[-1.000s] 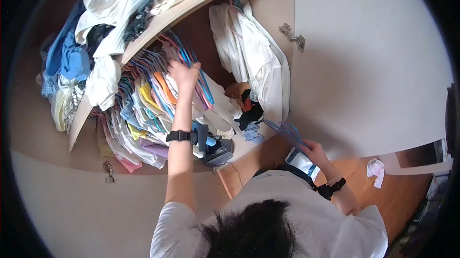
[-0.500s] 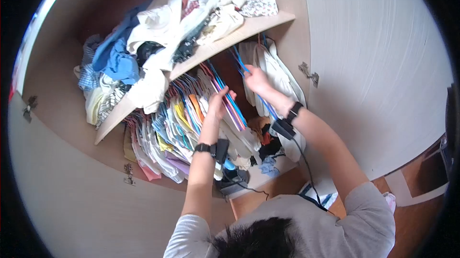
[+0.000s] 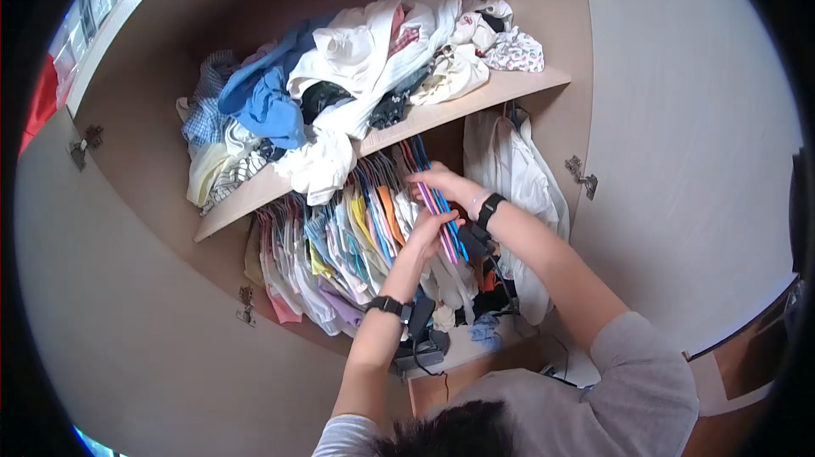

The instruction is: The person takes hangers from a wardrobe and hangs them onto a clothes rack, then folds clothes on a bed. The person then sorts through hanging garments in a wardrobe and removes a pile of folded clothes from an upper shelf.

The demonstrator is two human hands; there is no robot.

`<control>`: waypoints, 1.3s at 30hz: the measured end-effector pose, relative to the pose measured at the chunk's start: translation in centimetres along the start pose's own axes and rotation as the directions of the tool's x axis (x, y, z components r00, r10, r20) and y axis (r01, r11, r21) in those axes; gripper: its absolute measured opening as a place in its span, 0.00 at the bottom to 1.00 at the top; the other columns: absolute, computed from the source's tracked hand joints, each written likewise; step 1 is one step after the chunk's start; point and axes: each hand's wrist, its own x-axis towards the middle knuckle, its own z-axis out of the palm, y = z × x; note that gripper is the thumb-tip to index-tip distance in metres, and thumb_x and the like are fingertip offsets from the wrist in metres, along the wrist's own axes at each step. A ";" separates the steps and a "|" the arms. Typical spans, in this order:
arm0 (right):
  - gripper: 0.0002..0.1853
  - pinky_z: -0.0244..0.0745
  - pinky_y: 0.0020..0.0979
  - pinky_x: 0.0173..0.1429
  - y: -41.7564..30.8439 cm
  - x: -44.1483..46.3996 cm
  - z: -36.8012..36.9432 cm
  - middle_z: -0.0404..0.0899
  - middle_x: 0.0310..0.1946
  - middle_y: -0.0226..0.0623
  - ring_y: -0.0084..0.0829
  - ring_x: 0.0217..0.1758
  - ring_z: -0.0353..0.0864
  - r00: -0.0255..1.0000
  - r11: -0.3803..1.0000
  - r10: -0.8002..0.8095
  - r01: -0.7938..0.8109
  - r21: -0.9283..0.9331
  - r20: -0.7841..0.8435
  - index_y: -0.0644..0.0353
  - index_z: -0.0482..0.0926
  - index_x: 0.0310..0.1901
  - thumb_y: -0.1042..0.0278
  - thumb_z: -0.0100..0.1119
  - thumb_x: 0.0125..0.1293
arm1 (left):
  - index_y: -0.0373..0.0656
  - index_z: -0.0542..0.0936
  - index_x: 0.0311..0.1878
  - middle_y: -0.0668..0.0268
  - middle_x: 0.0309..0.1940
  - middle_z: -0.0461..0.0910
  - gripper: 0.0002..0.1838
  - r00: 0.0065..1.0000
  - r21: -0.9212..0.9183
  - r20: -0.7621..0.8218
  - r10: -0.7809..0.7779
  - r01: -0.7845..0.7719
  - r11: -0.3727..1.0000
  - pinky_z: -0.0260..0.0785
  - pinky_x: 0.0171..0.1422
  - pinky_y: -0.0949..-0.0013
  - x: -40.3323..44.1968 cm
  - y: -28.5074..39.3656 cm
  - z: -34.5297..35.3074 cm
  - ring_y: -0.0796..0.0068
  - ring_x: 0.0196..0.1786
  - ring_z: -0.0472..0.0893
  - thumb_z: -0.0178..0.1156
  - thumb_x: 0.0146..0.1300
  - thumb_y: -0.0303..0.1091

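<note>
Blue, pink and purple clothes hangers (image 3: 459,246) hang close together under the wardrobe shelf, at the right end of a packed row of clothes (image 3: 340,245). My left hand (image 3: 431,232) is closed around the lower part of these hangers. Higher up, my right hand (image 3: 445,184) grips the same bunch from the right, its fingertips reaching past the pink one. Part of the right fingers is hidden behind the hangers. White garments (image 3: 507,160) hang apart from the row, right of my hands.
Above the hands, a wooden shelf (image 3: 526,86) bears a heap of crumpled clothes (image 3: 356,58). Open doors with metal hinges stand at the left (image 3: 144,287) and right (image 3: 688,117). Dark and blue cloth (image 3: 486,330) lies on the wardrobe floor. Cables run from both wristbands.
My right hand has moved left, with a blue hanger, from beside the white garments to the bunch at my left hand. The whole view has shifted, showing the wardrobe lower and further right.
</note>
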 end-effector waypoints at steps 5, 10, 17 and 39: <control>0.06 0.71 0.28 0.23 -2.6 -1.3 -0.1 0.73 0.19 0.36 0.29 0.20 0.74 0.991 0.997 -0.015 0.025 0.077 -0.131 0.66 0.73 0.26 0.74 0.59 0.55 | 0.41 0.66 0.44 0.65 0.29 0.73 0.14 0.986 0.292 -0.106 0.126 -0.090 0.952 0.73 0.31 0.71 0.3 1.0 2.1 0.73 0.26 0.76 0.53 0.54 0.18; 0.11 0.76 0.28 0.32 -3.3 -6.7 -2.2 0.75 0.25 0.34 0.28 0.27 0.78 0.999 0.968 -0.041 0.038 0.248 0.007 0.60 0.73 0.33 0.67 0.64 0.54 | 0.40 0.63 0.42 0.65 0.26 0.72 0.12 0.990 0.460 0.055 0.129 -0.140 0.877 0.70 0.27 0.74 -3.1 -0.7 2.4 0.75 0.24 0.76 0.55 0.58 0.23; 0.08 0.76 0.27 0.35 9.6 -11.4 -6.8 0.75 0.24 0.32 0.27 0.28 0.77 0.908 0.783 0.390 -0.413 0.465 0.151 0.58 0.74 0.30 0.68 0.64 0.55 | 0.41 0.59 0.49 0.64 0.27 0.71 0.17 0.973 0.347 0.133 -0.187 0.131 0.928 0.72 0.25 0.70 -11.6 -13.9 0.5 0.75 0.22 0.75 0.52 0.60 0.23; 0.14 0.69 0.25 0.47 33.7 -21.9 -7.6 0.79 0.36 0.31 0.22 0.39 0.75 0.937 0.952 0.252 -0.195 -0.237 0.244 0.61 0.78 0.39 0.59 0.62 0.58 | 0.39 0.69 0.36 0.69 0.18 0.68 0.10 0.832 0.122 -0.121 -0.542 0.554 0.823 0.61 0.17 0.76 -25.1 -24.4 -1.0 0.80 0.15 0.69 0.57 0.59 0.33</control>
